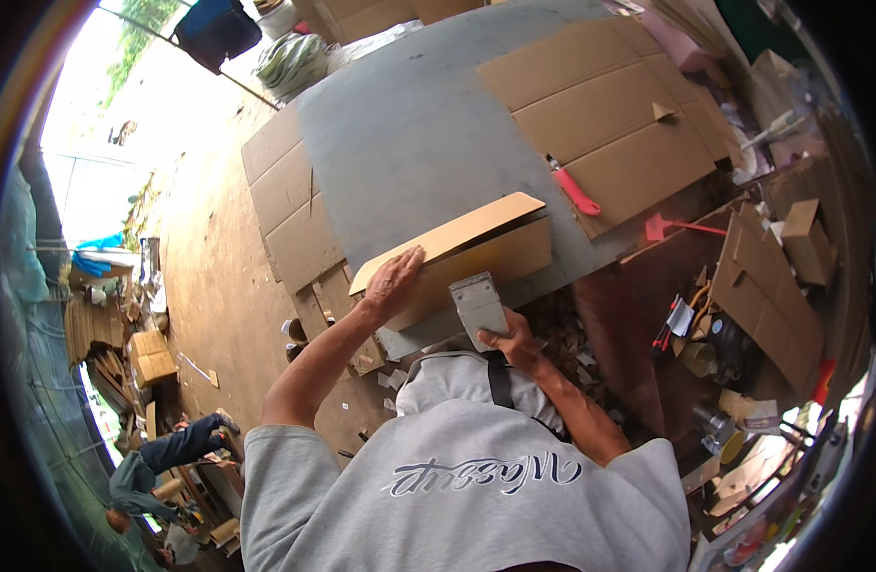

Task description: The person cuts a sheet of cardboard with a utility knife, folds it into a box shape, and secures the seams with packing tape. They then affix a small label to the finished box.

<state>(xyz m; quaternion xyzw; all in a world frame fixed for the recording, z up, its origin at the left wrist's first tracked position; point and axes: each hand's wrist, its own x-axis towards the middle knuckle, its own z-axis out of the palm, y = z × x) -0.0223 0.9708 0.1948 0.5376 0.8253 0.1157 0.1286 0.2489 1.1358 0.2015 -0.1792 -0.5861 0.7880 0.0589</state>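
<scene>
My left hand [396,284] lies with its fingers flat on the upper panel of a folded piece of brown cardboard [448,240] at the table's near edge. A dark gap shows between that panel and the one below, toward the right end. Just right of it, my right hand [516,341] grips a flat, grey, block-shaped tool [478,303] with a dark, rough end pointing away from me. The tool hangs in front of the cardboard's lower panel; whether they touch I cannot tell. A red-handled knife [575,189] rests beyond, on a cardboard sheet.
Cardboard sheets [610,105] cover the right of the grey table top [390,133], with another sheet [287,195] on its left. A red tool [681,227] lies at right, near a leaning cardboard piece [767,296]. Scraps litter the floor. Another person [162,472] bends at lower left.
</scene>
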